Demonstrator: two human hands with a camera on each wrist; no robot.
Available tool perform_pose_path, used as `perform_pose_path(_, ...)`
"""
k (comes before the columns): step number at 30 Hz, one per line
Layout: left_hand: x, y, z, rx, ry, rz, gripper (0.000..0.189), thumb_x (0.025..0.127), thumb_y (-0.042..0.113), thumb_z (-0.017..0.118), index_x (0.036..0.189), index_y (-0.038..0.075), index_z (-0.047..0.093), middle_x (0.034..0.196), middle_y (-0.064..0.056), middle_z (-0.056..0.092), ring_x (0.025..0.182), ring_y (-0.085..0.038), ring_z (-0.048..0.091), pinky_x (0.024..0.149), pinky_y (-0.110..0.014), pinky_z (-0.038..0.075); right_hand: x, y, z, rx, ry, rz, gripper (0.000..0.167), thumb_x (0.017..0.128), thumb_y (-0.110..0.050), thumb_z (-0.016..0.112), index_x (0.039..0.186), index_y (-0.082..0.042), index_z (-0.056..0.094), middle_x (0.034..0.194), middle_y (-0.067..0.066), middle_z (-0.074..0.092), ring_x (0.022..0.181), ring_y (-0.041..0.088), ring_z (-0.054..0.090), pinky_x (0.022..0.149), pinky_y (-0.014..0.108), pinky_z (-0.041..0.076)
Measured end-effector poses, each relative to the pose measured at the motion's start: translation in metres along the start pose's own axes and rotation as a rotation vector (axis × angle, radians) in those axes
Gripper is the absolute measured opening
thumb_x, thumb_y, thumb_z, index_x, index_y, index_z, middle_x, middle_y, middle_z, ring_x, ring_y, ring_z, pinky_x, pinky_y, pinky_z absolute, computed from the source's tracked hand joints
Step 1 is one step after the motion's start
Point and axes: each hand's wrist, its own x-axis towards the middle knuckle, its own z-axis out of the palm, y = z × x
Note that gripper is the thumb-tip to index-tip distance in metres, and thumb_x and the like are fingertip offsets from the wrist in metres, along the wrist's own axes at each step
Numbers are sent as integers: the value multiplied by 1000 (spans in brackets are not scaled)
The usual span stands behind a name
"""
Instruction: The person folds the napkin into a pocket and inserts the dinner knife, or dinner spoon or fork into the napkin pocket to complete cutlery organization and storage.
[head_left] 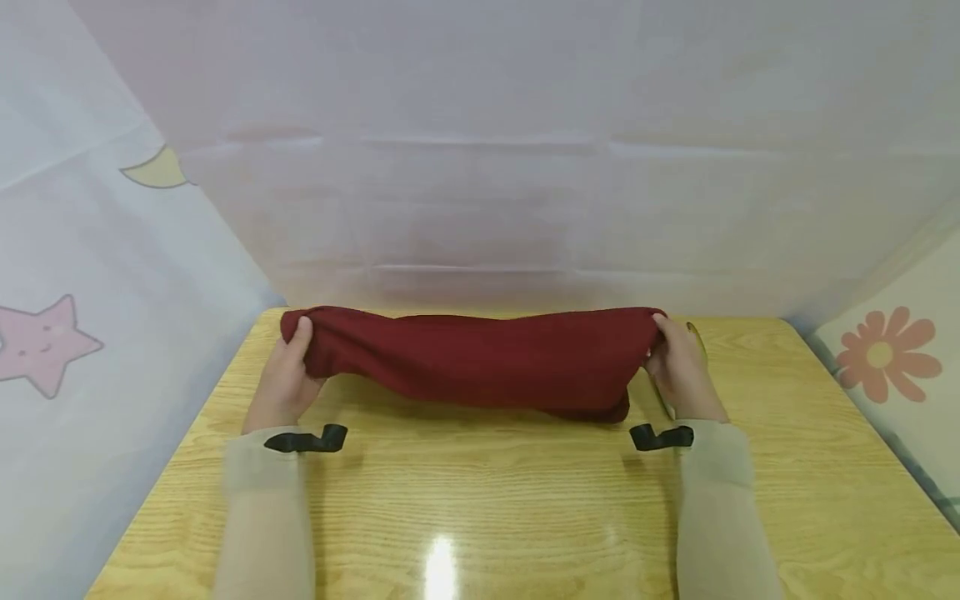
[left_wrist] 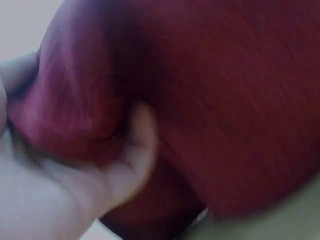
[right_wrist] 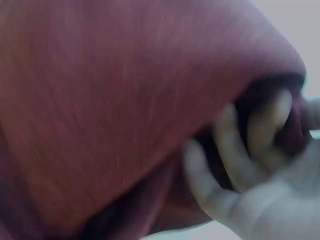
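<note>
Cloth (head_left: 480,358) over wooden table (head_left: 525,500), printed walls (head_left: 135,258).

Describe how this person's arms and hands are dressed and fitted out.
The left hand and right hand are bare, without gloves. The left sleeve and right sleeve are plain, pale beige, with broad cuffs. A small black bent fitting shows at each wrist: left fitting, right fitting. No lettering is visible.

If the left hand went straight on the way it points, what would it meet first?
Leaving aside the red cloth it grips, the left hand would probably meet the pale backdrop behind the table first, though the gap is hard to judge.
</note>
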Motion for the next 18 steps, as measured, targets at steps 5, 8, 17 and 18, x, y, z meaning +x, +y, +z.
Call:
perform_pose_path(5, -4, -2, -9, -89, -314, -17, 46, 109, 40, 34, 147, 16, 43, 141, -1, 54, 128, -17, 55, 104, -37, 48, -5, -6, -4, 54, 62, -25, 42, 111, -19, 43, 82, -15, 73, 80, -5, 70, 76, 8, 62, 76, 28, 49)
perform_pose_path(8, -5, -5, -13, 101, -408, -118, 52, 110, 26, 46, 158, 20, 26, 152, -1, 42, 135, -18, 50, 106, -42, 48, -7, -8, -10, -62, 1, 11, 34, 111, -27, 42, 100, -15, 72, 88, -5, 71, 82, 9, 64, 80, 28, 51)
perform_pose_path(17, 3, -4, -1, 567, -159, -266, 71, 106, 12, 55, 159, 27, 9, 153, -13, 30, 123, -21, 53, 92, -32, 55, -12, -12, -15, -623, -199, 170, 101, 99, -22, 69, 159, -46, -9, 165, 5, 19, 139, 21, 41, 107, 30, 42)
perform_pose_path(18, 4, -3, 0, 590, -133, -268, 73, 107, 13, 52, 160, 29, 4, 156, -14, 27, 123, -22, 52, 90, -31, 55, -13, -13, -15, -618, -194, 178, 103, 98, -20, 70, 159, -45, -10, 165, 8, 17, 139, 23, 41, 107, 30, 42)
